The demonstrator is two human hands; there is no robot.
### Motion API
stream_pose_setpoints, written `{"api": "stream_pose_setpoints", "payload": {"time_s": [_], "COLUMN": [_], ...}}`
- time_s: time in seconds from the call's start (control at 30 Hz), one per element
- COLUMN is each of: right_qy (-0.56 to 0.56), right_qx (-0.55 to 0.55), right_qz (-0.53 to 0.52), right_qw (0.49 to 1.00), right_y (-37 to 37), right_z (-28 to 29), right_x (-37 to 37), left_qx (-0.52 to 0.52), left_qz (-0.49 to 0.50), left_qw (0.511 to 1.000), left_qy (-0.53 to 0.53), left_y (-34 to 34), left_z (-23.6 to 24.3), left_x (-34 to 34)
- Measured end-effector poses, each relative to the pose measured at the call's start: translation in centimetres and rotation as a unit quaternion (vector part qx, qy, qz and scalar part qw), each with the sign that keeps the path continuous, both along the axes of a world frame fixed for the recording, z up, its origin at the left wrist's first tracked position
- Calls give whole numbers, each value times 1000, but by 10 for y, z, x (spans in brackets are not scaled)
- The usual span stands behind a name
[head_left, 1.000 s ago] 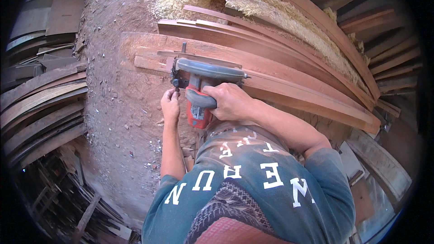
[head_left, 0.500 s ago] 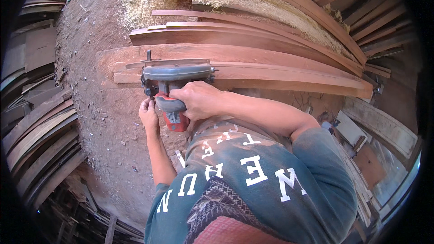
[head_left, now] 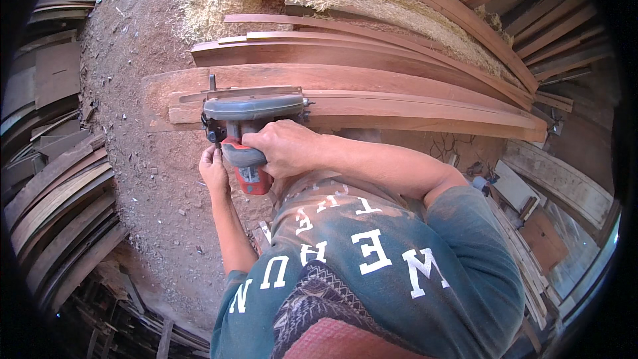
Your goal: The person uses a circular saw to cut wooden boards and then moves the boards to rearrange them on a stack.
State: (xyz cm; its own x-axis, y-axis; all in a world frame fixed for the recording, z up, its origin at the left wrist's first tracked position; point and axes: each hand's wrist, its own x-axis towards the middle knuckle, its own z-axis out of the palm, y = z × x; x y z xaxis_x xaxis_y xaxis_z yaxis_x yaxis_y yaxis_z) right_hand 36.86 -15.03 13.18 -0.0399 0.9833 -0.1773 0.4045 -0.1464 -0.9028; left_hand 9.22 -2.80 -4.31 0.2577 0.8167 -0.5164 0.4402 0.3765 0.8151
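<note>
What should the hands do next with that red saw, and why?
Perhaps ease the saw slowly a little to the left along the board: the right hand grips its handle, the left hand is at a small dark part near its front, and a short stretch of board shows beyond it on that side.

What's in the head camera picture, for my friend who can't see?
A person's right hand grips a red-and-grey circular saw over a long reddish board, with the left hand at the saw's left end. Beyond lie more reddish boards and pale, straw-like litter; weathered planks are stacked at left.
</note>
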Motion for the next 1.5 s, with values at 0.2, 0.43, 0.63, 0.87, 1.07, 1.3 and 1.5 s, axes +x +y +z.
{"api": "stream_pose_setpoints", "payload": {"time_s": [0.2,0.43,0.63,0.87,1.07,1.3,1.5], "right_qy": [-4,2,0,-6,-19,-32,-24], "right_qx": [18,8,6,18,43,89,69], "right_qz": [-13,0,8,5,8,20,-72], "right_qw": [1000,1000,1000,1000,999,995,995], "right_y": [15,32,47,79,119,102,22], "right_z": [-4,-6,-9,-7,-13,20,57], "right_x": [-8,-16,-24,-42,-66,-74,-22], "left_qx": [7,-8,-14,-5,-30,42,49], "left_qz": [11,23,25,21,36,16,118], "left_qw": [1000,1000,1000,999,996,995,988], "left_qy": [1,-9,-11,-37,-80,-85,-82], "left_y": [12,28,43,75,108,115,88], "left_z": [3,-4,-6,-12,19,54,81], "left_x": [-4,-15,-27,-52,-52,-82,-39]}}
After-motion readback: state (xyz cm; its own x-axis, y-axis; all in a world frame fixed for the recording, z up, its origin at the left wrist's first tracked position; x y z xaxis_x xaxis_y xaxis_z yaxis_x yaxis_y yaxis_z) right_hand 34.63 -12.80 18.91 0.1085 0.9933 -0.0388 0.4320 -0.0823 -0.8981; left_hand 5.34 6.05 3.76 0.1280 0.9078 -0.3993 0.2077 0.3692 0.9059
